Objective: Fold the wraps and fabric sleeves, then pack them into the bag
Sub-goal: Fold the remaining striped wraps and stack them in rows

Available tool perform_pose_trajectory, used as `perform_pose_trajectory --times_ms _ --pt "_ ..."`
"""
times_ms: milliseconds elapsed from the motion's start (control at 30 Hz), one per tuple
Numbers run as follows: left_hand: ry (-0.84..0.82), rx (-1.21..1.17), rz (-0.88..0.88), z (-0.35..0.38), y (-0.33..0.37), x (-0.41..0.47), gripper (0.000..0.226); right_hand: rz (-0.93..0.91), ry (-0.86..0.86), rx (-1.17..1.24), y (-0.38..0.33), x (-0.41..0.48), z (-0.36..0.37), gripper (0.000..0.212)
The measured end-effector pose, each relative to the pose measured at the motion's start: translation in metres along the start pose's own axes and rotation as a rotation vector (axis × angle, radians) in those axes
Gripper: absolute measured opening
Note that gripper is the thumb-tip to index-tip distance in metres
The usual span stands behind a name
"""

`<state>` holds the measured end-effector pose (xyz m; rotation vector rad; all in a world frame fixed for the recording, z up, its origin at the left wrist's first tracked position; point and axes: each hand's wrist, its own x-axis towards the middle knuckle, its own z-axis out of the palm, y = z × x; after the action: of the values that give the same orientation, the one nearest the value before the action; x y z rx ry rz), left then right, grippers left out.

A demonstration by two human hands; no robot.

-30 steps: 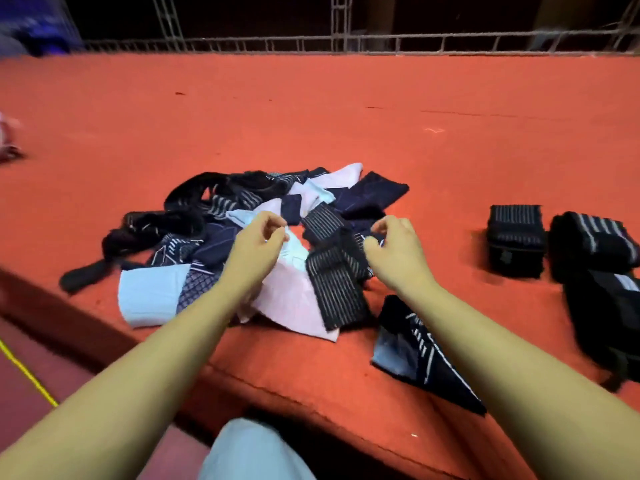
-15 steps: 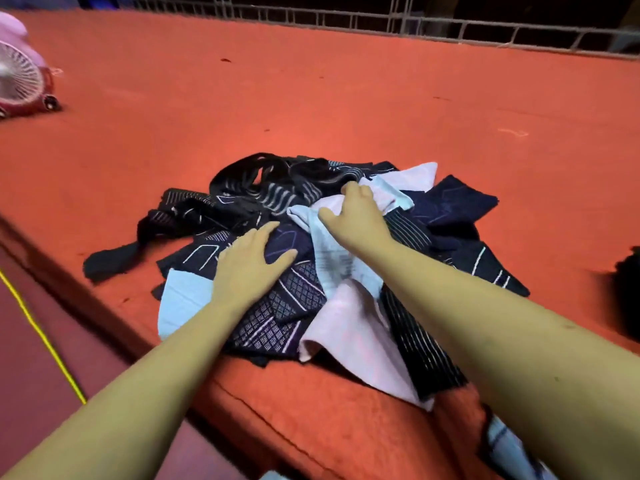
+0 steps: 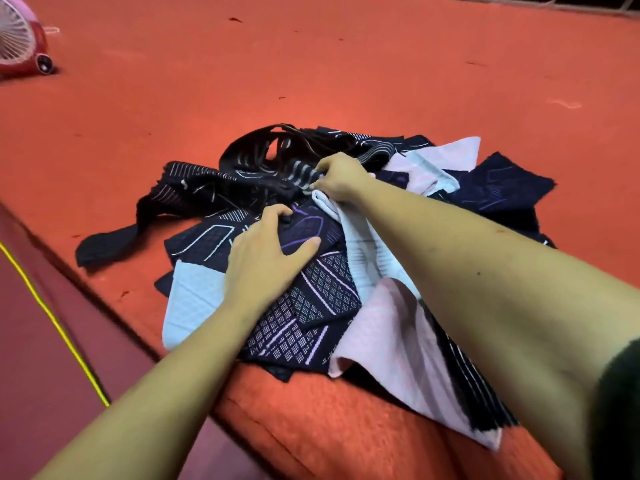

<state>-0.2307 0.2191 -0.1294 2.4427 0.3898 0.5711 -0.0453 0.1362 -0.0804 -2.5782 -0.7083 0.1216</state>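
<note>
Left hand point(image 3: 266, 258) pressing flat, fingers spread, on navy patterned sleeve point(image 3: 311, 306). Right hand point(image 3: 341, 178) pinching striped wrap point(image 3: 302, 173) mid fabric heap point(image 3: 502, 188) on orange worktop point(image 3: 346, 81). Risk, I'm guessing: tangled black straps point(image 3: 263, 150) dragging along, pink piece point(image 3: 391, 341) sliding off front edge.

orange carpeted platform point(image 3: 381, 64); pink fan point(image 3: 19, 43) far left; maroon floor point(image 3: 31, 375)

Single head-worn wide-angle view. We look forward and steeply down along both forearms, close above the left grip point(image 3: 266, 258) and right grip point(image 3: 341, 178). The fabric pile point(image 3: 311, 299) beneath the grips fills the centre; the surface point(image 3: 346, 81) recedes beyond them, with a fan point(image 3: 15, 43) far left of the left grip.
</note>
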Motion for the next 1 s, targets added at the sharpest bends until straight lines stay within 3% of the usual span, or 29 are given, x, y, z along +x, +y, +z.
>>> perform_pose_trajectory --times_ms 167,267,467,600,700,833,1000 --pt "-0.022 -0.028 -0.033 -0.003 -0.001 -0.003 0.054 0.039 0.213 0.144 0.01 -0.028 -0.019 0.011" --pt "-0.037 -0.019 -0.066 -0.004 0.0 -0.003 0.063 0.042 0.306 0.228 0.014 -0.062 -0.051 0.007" --pt "-0.012 -0.064 -0.009 -0.012 0.011 -0.014 0.055 0.034 0.383 0.21 0.049 -0.163 -0.098 0.007" --pt "0.023 -0.22 -0.117 -0.016 0.031 -0.023 0.069 0.038 0.323 0.21 0.063 -0.229 -0.101 0.003" --pt "0.022 -0.416 -0.182 -0.022 0.069 -0.036 0.041 -0.001 0.286 0.256 0.063 -0.267 -0.101 0.001" --pt "-0.035 -0.596 -0.229 -0.014 0.102 -0.058 0.039 -0.088 0.299 0.305 0.067 -0.305 -0.11 0.004" --pt "-0.046 -0.668 -0.422 0.001 0.101 -0.079 0.036 0.035 0.436 0.741 0.087 -0.339 -0.114 0.022"
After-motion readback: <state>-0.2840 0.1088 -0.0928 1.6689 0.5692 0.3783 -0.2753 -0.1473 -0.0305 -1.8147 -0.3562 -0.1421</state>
